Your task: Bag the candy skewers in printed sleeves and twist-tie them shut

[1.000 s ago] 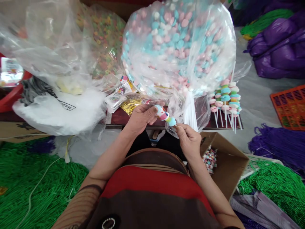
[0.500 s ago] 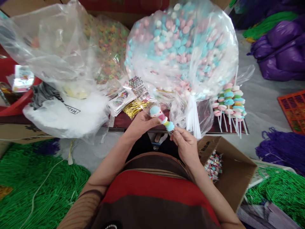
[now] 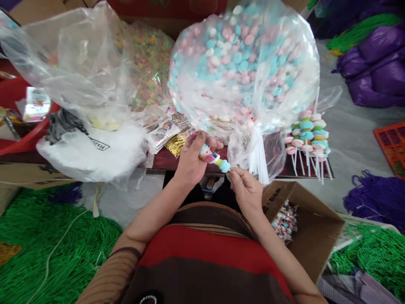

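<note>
A candy skewer with blue, green and white pieces is held between my hands, its upper part inside a printed clear wrapper. My left hand closes round the wrapped top end. The fingers of my right hand pinch the stick at the lower end. Silver packets and gold twist ties lie just beyond my left hand. White sticks stand in a bundle beyond my right hand. Finished-looking rows of candy skewers rest at the table's right end.
A large bag of pink, blue and white candies fills the table's back, beside a bag of gummy rings. White plastic bag and red basin are at left. A cardboard box with wrapped candies stands below right.
My left hand has shifted its hold up to the skewer's top end, and the printed wrapper now covers more of the top pieces. My right hand keeps its pinch on the stick.
</note>
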### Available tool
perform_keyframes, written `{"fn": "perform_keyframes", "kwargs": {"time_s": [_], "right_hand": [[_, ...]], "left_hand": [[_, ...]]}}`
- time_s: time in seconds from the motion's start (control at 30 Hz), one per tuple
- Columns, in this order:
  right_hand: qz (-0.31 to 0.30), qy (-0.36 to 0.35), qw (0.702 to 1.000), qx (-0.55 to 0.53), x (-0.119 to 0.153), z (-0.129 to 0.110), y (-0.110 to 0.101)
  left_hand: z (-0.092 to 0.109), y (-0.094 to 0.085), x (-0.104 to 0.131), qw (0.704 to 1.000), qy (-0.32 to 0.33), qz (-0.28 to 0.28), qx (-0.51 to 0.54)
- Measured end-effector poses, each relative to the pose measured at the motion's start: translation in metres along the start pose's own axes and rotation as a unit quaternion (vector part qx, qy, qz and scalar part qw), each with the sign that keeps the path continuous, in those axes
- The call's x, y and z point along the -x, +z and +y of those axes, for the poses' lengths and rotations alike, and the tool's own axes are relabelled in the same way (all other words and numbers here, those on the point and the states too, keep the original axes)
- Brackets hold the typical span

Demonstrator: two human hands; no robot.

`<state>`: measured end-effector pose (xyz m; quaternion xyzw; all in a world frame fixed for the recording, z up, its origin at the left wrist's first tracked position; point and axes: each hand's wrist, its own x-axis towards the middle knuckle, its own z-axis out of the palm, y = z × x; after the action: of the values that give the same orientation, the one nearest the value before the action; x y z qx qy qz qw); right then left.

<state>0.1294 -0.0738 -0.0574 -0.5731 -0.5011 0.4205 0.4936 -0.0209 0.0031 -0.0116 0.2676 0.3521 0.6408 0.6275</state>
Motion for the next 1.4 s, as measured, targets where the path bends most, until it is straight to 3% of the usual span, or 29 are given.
{"fn": "perform_keyframes", "kwargs": {"time_s": [0.13, 0.27, 0.37, 0.53, 0.7, 0.8, 0.87, 0.97, 1.03, 1.13, 1.23, 1.4], "right_hand": [[-0.091, 0.148, 0.972, -0.157, -0.001, -0.007, 0.006], [-0.143, 0.211, 0.940, -0.226, -0.003, -0.017, 0.017], [-0.140, 0.181, 0.948, -0.219, -0.002, -0.018, 0.022], [-0.127, 0.057, 0.989, -0.058, -0.002, -0.011, 0.016], [-0.111, 0.078, 0.987, -0.087, -0.001, -0.004, 0.013], [-0.078, 0.058, 0.993, -0.072, -0.002, -0.003, 0.010], [-0.064, 0.044, 0.996, -0.046, -0.002, -0.003, 0.006], [-0.062, 0.023, 0.998, -0.012, -0.003, -0.003, 0.001], [-0.058, 0.003, 0.998, 0.015, -0.004, -0.004, 0.000], [-0.042, -0.017, 0.997, 0.058, -0.004, -0.005, -0.002], [-0.054, 0.015, 0.998, 0.035, -0.003, -0.007, -0.003], [-0.184, 0.140, 0.967, -0.108, 0.001, -0.011, -0.006]], "left_hand": [[-0.004, -0.001, 0.004, 1.000, 0.012, -0.011, -0.022], [-0.011, 0.002, 0.011, 0.999, 0.017, -0.035, -0.028], [-0.010, 0.005, 0.012, 0.998, 0.009, -0.063, -0.028], [0.001, 0.002, 0.003, 0.998, 0.034, -0.042, -0.025], [-0.002, -0.009, 0.003, 0.995, -0.018, -0.086, -0.041], [0.012, -0.019, -0.002, 0.992, -0.001, -0.118, -0.038], [0.026, -0.026, -0.010, 0.995, 0.036, -0.091, -0.030], [0.039, -0.034, -0.022, 0.996, 0.078, -0.009, -0.044], [0.037, -0.038, -0.028, 0.994, 0.092, 0.029, -0.048], [0.025, -0.041, -0.033, 0.993, 0.108, 0.040, -0.015], [0.015, -0.041, -0.035, 0.991, 0.120, 0.038, 0.045], [0.015, -0.034, -0.033, 0.992, 0.086, 0.041, 0.088]]}}
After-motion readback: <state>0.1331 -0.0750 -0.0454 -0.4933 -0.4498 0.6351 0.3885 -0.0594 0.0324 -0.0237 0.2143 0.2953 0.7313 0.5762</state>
